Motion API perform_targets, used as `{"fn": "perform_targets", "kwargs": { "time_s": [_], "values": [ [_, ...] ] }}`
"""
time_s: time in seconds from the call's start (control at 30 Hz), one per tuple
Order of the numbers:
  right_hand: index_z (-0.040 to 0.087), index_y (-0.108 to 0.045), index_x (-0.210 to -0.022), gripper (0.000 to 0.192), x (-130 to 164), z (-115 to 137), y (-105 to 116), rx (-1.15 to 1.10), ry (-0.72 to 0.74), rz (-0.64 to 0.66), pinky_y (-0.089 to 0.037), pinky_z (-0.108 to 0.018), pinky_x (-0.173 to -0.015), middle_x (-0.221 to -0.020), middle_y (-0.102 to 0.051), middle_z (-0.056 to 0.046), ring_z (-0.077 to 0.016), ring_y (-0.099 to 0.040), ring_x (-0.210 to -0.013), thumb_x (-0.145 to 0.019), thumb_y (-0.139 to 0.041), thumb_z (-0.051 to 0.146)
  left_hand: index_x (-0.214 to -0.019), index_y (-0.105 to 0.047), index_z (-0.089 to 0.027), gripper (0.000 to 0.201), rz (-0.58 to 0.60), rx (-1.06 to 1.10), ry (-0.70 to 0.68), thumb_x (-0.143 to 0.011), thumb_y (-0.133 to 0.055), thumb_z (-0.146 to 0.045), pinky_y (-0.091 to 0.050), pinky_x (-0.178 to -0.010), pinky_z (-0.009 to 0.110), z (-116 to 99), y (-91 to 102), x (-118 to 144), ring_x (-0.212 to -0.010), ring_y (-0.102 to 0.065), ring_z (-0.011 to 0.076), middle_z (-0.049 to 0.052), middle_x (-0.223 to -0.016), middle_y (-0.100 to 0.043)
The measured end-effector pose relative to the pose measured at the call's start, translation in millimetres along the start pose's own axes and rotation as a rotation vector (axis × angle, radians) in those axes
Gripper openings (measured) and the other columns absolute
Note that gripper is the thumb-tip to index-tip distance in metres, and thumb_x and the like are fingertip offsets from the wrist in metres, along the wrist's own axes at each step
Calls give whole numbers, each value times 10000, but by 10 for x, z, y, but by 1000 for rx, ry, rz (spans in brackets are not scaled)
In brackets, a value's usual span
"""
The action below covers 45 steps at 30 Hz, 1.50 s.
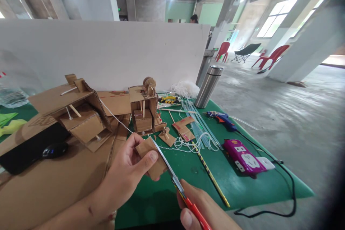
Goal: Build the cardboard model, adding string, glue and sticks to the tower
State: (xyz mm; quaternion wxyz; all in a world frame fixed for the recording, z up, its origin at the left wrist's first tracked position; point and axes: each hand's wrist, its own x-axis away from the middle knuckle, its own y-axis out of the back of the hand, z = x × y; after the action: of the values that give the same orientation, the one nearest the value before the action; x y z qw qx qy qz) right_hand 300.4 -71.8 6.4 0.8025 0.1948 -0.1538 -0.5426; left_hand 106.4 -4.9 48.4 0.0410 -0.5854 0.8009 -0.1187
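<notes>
My left hand (126, 172) pinches a small brown cardboard piece (151, 156) between thumb and fingers, above the green table (188, 172). My right hand (205, 210) grips red-handled scissors (175, 179), whose blades lie against the right edge of the cardboard piece. Just behind the hands stands a small cardboard box model (144, 109) with sticks in it. A white string runs from it to a larger folded cardboard structure (78, 111) on the left.
A pencil (210, 174), clear straws (199, 124), a blue glue gun (222, 118), a magenta power strip (244, 158) with black cable and a steel flask (208, 86) lie right. A black mouse (55, 150) sits left. A white board (107, 54) backs the table.
</notes>
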Motion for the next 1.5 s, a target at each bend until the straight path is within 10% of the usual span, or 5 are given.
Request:
{"fn": "perform_targets", "kwargs": {
  "time_s": [1.5],
  "values": [
    [206, -352, -722, 525, -120, -134, -21, -76, 104, 76, -253, -225, -509, -682, -369, 38, -99, -273, -594, -929, -333, 688, -772, -440, -202, 361, 81, -64, -12, -804, -756, -373, -606, -527, 267, 57, 131, -37, -632, -639, 129, -41, -723, -612]
  ]
}}
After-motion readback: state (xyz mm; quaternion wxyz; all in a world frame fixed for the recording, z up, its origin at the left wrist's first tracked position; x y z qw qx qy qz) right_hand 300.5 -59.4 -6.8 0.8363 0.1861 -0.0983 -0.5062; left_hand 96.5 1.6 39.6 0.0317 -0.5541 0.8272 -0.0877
